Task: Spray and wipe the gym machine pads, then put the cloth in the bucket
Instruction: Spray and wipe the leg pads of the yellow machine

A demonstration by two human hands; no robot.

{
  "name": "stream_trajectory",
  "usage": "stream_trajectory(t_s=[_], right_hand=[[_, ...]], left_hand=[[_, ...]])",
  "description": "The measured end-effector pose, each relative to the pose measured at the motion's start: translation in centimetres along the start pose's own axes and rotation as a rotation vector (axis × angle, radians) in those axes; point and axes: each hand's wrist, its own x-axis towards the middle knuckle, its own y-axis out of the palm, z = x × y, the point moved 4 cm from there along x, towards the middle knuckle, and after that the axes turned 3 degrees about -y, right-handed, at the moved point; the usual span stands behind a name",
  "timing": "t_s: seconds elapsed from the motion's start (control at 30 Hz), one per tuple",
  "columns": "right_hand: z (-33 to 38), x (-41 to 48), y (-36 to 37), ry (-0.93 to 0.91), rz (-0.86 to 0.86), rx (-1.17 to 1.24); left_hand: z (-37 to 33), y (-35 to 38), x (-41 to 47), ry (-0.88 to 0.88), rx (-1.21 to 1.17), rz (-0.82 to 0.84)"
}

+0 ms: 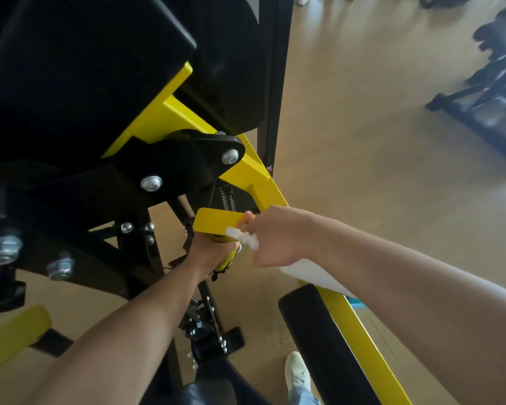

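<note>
A white spray bottle (313,274) is held in the right hand (275,238), fingers clenched round its neck; the white nozzle (240,236) projects leftward and lies against the lower edge of a flat yellow lever (216,220) of the machine. The bottle body runs back under the right wrist, over a yellow frame bar (360,325).

The left hand (208,255) is closed round something yellow with a black strap (225,263), just below the lever; whether this is the cloth or a handle of the machine cannot be told, since the hand covers most of it.

A long black pad (319,340) is seen along the inner side of the frame bar, below the right forearm. A larger black pad (79,68) fills the upper left, carried on a yellow bracket (158,118) and a black plate (187,159) with silver bolt heads (151,183). A coil spring (228,195) hangs behind the lever. More bolts and black steelwork are seen at lower left.

A small patch of teal (355,304) shows under the right forearm; possibly a bucket, not confirmed.

Floor (362,141): pale wood-look surface, matt, with soft light patches toward the top. A white shoe (297,372) and a denim hem are seen at the bottom edge. At upper right, a dark rack (485,92) stands on the floor, blurred.
</note>
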Motion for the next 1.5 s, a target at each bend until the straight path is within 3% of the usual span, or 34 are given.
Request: stream_trajectory(t_s=[0.2, 0.33, 0.47, 0.63, 0.8, 0.93, 1.07, 1.2, 1.37, 1.5], right_hand=[[-0.3, 0.1, 0.2, 0.008, -0.013, 0.026], [0.0, 0.1, 0.3, 0.011, -0.02, 0.012], [-0.1, -0.2, 0.4, -0.002, -0.037, 0.026], [-0.2, -0.3, 0.6, -0.015, -0.023, 0.029], [-0.6, -0.1, 0.9, -0.035, -0.007, -0.006], [-0.8, 0.4, 1.4, -0.018, -0.037, -0.012], [-0.9, 0.2, 1.3, -0.023, -0.043, -0.036], [-0.7, -0.1, 1.9, -0.01, -0.045, -0.002], [-0.9, -0.1, 1.7, -0.027, -0.038, -0.026], [-0.7, -0.5, 1.3, -0.084, -0.019, -0.047]], left_hand=[[1.2, 1.8, 0.3, -0.074, 0.017, -0.03], [-0.3, 0.6, -0.5, 0.05, 0.016, -0.021], [-2.5, -0.6, -1.5, 0.16, -0.017, 0.114], [2.2, -0.5, 0.9, -0.209, -0.066, -0.022], [2.1, 1.5, 1.2, 0.09, 0.121, -0.023], [3.8, 2.3, 2.4, -0.001, 0.128, 0.003], [2.5, 1.8, 0.9, 0.102, 0.151, -0.005], [3.6, 0.0, -0.4, -0.066, 0.116, 0.085], [-0.1, -1.2, -1.8, 0.084, -0.111, 0.1], [1.4, 0.3, -0.2, 0.057, -0.008, 0.079]])
